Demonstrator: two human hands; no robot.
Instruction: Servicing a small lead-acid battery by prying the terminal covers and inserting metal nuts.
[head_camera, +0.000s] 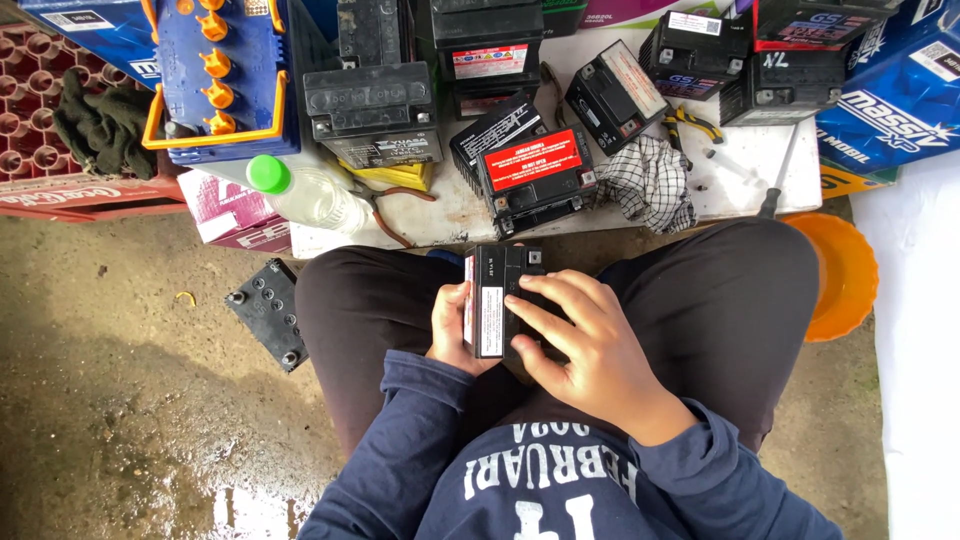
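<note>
matt black plastic battery (505, 290), checked cloth rag (650, 182)

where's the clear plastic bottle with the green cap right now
In the head view, upper left: the bottle lies on its side at the white board's left end, below the blue battery.

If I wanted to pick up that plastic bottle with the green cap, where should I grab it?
Probably around the clear body of the bottle, coming from above. It lies on its side at the board's edge, so the rounded flank faces up; the green cap looks too small for a sure hold.
</note>
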